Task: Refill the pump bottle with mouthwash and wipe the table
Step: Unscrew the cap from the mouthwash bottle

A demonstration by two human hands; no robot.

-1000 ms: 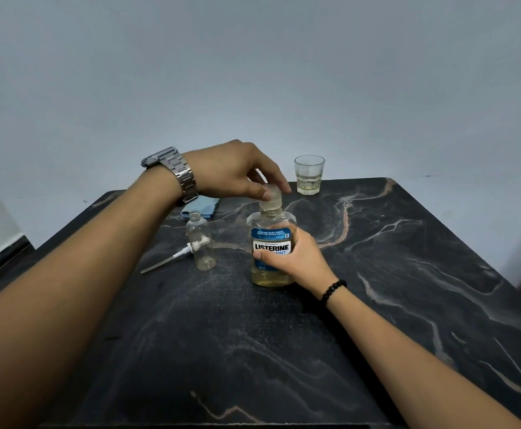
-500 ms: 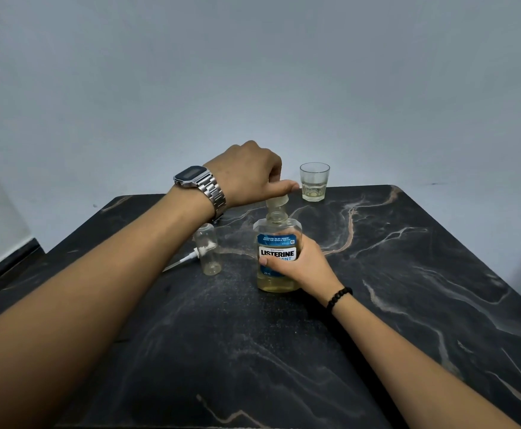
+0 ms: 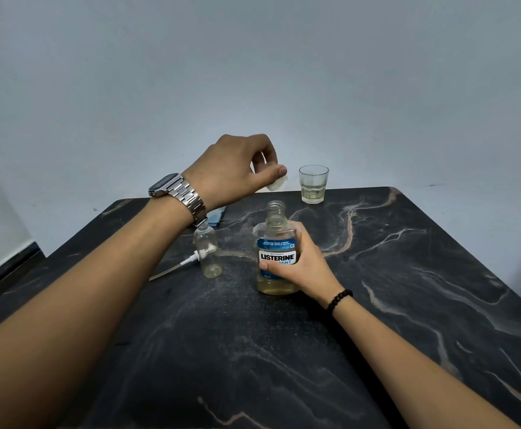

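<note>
The Listerine mouthwash bottle (image 3: 276, 258) stands upright near the middle of the dark marble table (image 3: 407, 289), its neck uncapped, pale yellow liquid low inside. My right hand (image 3: 302, 264) grips its body from the right. My left hand (image 3: 237, 168) hovers above and behind the bottle and pinches the clear cap (image 3: 279, 182). Left of the mouthwash stands the small clear pump bottle (image 3: 208, 250), open at the top. Its white pump head with the long tube (image 3: 178, 266) lies on the table just behind and left of it.
A small glass (image 3: 313, 184) with a little yellowish liquid stands at the table's back edge. A blue cloth (image 3: 216, 215) lies at the back, mostly hidden by my left wrist. A plain wall rises behind the table.
My left hand turned the cap on the mouthwash bottle, then lifted it off and up to the left. The bottle neck is now bare. My right hand kept its hold.
</note>
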